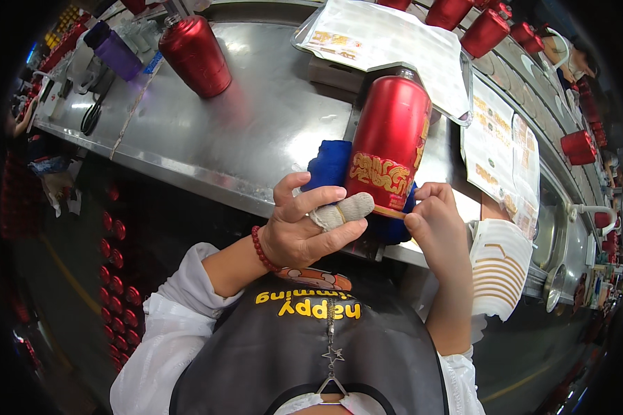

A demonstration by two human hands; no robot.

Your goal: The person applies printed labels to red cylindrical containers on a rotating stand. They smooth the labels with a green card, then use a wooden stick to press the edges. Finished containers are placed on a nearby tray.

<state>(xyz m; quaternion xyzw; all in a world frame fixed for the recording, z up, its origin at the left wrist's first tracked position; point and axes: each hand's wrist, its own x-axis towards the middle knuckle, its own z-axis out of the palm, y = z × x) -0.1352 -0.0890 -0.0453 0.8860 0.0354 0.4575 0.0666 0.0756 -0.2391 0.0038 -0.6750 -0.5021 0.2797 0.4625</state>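
A strip [390, 213] is pinched by the right hand [438, 220] at the bottle's [385, 131] edge. The left hand [292, 234] is spread, near the tabletop's [256, 117] edge.

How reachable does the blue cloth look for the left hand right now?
Probably yes: the left hand is right beside the cloth's exposed left part, with nothing seen between; the gold-patterned red bottle hides its middle.
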